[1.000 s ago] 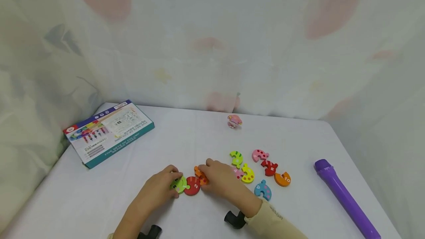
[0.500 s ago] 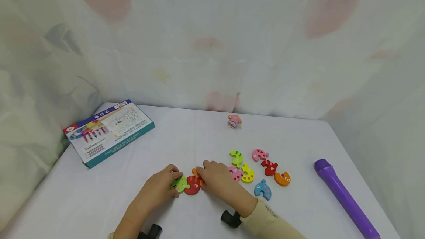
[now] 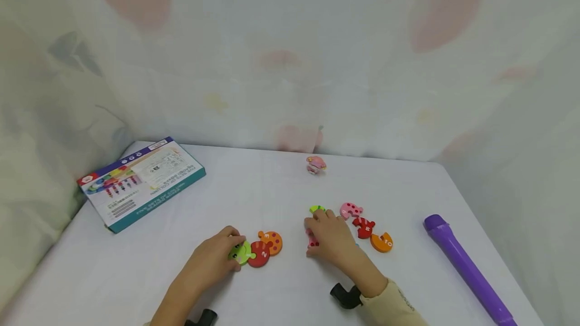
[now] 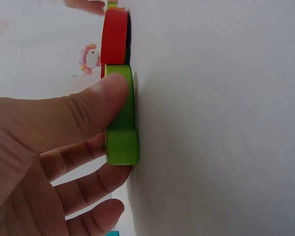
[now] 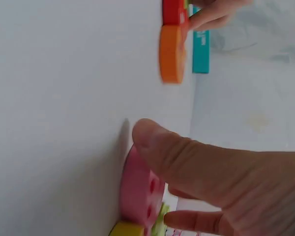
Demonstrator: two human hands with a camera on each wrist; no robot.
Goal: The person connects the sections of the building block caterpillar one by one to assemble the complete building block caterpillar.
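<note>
In the head view my left hand (image 3: 213, 255) pinches a green smiling-face puzzle piece (image 3: 241, 252) at the left end of a short chain. The left wrist view has the thumb pressed to the green piece's edge (image 4: 122, 146). Joined to it is a red piece (image 3: 259, 254) marked 2, then an orange spotted piece (image 3: 273, 242) marked 3. Over the loose pieces, my right hand (image 3: 334, 240) reaches with thumb and fingers spread around a pink spotted piece (image 3: 312, 238). In the right wrist view the thumb overlaps this pink piece (image 5: 137, 189).
Right of that hand lie another pink piece (image 3: 351, 210), a red one (image 3: 364, 227) and an orange one (image 3: 382, 242). A green piece (image 3: 317, 209) is partly covered. A box (image 3: 142, 180) sits back left, a small pink figure (image 3: 315, 164) at the back, a purple tube (image 3: 468, 268) at right.
My right hand has left the orange piece, now uncovered beside the red one, and moved right to the loose pieces. My left hand stays on the green piece. The head view has shifted slightly.
</note>
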